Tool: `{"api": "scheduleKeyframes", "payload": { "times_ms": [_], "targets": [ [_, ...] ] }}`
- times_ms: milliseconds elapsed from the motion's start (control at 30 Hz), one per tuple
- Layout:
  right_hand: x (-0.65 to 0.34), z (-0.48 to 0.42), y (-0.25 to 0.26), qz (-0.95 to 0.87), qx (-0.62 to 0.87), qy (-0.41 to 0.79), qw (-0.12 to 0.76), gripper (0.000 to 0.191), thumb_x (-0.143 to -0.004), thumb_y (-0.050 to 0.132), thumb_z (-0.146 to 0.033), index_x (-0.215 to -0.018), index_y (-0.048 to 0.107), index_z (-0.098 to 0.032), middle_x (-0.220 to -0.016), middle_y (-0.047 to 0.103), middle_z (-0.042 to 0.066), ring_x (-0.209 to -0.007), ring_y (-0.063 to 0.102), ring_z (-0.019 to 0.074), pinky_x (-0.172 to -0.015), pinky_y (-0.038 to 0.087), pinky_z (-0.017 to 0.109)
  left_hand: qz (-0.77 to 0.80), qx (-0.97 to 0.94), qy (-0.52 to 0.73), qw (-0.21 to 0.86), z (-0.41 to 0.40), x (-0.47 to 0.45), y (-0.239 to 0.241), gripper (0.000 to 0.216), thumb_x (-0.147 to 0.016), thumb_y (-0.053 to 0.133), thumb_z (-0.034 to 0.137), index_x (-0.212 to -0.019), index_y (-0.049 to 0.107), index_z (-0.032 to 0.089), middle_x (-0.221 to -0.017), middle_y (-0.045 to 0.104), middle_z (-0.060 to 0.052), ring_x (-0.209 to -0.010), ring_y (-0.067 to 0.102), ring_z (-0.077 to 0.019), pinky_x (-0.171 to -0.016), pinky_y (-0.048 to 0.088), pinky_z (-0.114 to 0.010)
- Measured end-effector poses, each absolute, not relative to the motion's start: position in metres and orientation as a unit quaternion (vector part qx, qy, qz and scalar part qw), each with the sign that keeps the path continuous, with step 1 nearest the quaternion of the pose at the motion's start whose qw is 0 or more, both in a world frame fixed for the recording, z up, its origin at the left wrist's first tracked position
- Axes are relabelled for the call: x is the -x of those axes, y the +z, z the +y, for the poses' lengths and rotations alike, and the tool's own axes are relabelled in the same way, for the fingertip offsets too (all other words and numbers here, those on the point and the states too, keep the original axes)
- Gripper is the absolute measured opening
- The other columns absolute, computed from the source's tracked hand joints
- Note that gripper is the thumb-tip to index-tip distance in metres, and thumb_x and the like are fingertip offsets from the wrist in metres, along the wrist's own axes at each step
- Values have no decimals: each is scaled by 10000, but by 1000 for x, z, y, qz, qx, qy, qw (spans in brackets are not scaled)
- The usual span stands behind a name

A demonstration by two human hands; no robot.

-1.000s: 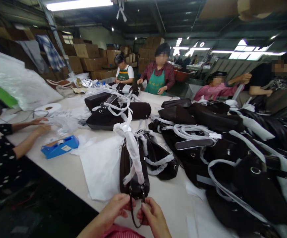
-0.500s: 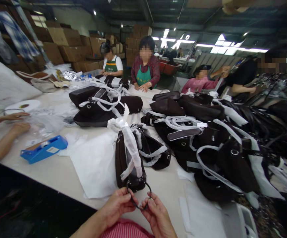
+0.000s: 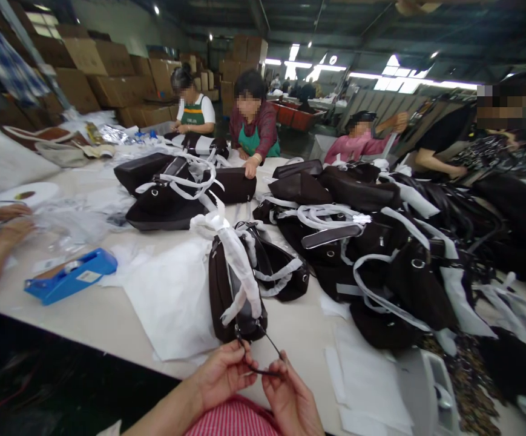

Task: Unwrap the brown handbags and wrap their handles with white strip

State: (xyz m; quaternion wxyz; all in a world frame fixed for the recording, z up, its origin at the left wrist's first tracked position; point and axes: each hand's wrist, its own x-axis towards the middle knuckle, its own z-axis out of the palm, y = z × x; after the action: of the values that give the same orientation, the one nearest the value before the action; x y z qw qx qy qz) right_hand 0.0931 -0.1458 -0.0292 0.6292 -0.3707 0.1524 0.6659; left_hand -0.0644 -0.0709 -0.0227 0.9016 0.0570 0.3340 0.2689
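Note:
A dark brown handbag (image 3: 220, 290) stands on the table in front of me, its handles wrapped in white paper (image 3: 239, 266). From its near end runs a thin black strap (image 3: 263, 371), looped towards me. My left hand (image 3: 226, 369) pinches the strap close to the bag's left ring. My right hand (image 3: 287, 387) grips the same strap at the right side of the loop, between thumb and fingers. Behind this bag lies another dark bag (image 3: 285, 284) with wrapped handles.
A blue tape dispenser (image 3: 78, 275) and white sheets (image 3: 167, 297) lie left. Another person's hands (image 3: 15, 224) rest at the left edge. Dark bags (image 3: 381, 266) pile up on the right, near a grey bin (image 3: 419, 387). Co-workers (image 3: 253, 127) stand across the table.
My right hand has moved slightly right, pulling the strap from a rounded loop into a straighter line. Across the table, a co-worker's hand now touches a dark bag. The whole view has shifted slightly.

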Motion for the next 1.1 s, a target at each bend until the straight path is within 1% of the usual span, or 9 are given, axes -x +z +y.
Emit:
{"api": "scheduleKeyframes", "payload": {
  "times_ms": [100, 233, 333, 433, 600, 700, 800, 967, 1100],
  "targets": [
    [-92, -149, -31, 98, 419, 670, 605, 457, -487, 955, -308, -835, 672, -221, -685, 682, -52, -629, 656, 117, -631, 544, 248, 381, -101, 252, 884, -70, 64, -21, 303, -670, 839, 235, -857, 618, 144, -722, 666, -7, -704, 661, -154, -712, 455, -277],
    [-88, -151, -29, 45, 479, 656, 582, 473, -496, 950, -344, -801, 620, -197, -717, 676, -38, -582, 631, 114, -578, 539, 253, 408, -141, 241, 869, -68, 64, -21, 295, -690, 823, 288, -866, 639, 140, -966, 700, -69, -841, 664, -166, -708, 436, -249],
    [-82, -150, -26, 9, 497, 661, 562, 470, -501, 946, -380, -765, 611, -182, -650, 644, -43, -556, 604, 102, -567, 543, 245, 405, -154, 238, 869, -68, 62, -22, 297, -669, 836, 294, -832, 641, 139, -1060, 691, -83, -842, 638, -145, -614, 374, -205],
    [-76, -148, -25, -47, 508, 673, 535, 460, -541, 923, -441, -749, 616, -169, -579, 610, -47, -507, 565, 81, -501, 512, 194, 404, -171, 232, 868, -67, 60, -24, 291, -660, 833, 279, -834, 655, 127, -1109, 684, -106, -824, 619, -141, -588, 352, -205],
    [-73, -146, -22, -122, 518, 684, 498, 491, -580, 884, -517, -753, 581, -172, -672, 669, -6, -551, 627, 108, -459, 489, 169, 431, -201, 251, 843, -66, 52, -23, 292, -627, 811, 309, -764, 670, 93, -835, 678, -82, -642, 559, -119, -500, 282, -210],
    [-73, -145, -17, -127, 538, 674, 489, 564, -525, 878, -589, -749, 563, -178, -653, 654, -20, -529, 617, 105, -438, 466, 164, 463, -209, 239, 828, -66, 48, -18, 274, -609, 790, 303, -733, 670, 89, -781, 662, -73, -595, 512, -97, -456, 231, -196],
    [-75, -146, -11, -143, 566, 655, 480, 631, -505, 836, -678, -817, 617, -176, -629, 632, -31, -501, 586, 97, -451, 466, 182, 489, -188, 236, 819, -66, 44, -15, 254, -603, 794, 283, -690, 631, 108, -728, 648, -49, -536, 451, -70, -434, 190, -187],
    [-79, -143, -4, -191, 601, 623, 463, 616, -668, 660, -771, -842, 667, -180, -757, 663, 33, -711, 625, 168, -522, 502, 225, 491, -180, 253, 814, -68, 38, -22, 286, -601, 820, 284, -684, 606, 113, -685, 607, -16, -526, 456, -67, -431, 189, -196],
    [-75, -135, -5, -235, 648, 582, 433, 623, -600, 710, -763, -752, 645, -163, -595, 597, 2, -517, 562, 142, -407, 394, 206, 491, -176, 247, 817, -69, 36, -29, 333, -589, 827, 335, -716, 596, 131, -661, 590, 8, -520, 478, -78, -451, 213, -205]
  ]
}}
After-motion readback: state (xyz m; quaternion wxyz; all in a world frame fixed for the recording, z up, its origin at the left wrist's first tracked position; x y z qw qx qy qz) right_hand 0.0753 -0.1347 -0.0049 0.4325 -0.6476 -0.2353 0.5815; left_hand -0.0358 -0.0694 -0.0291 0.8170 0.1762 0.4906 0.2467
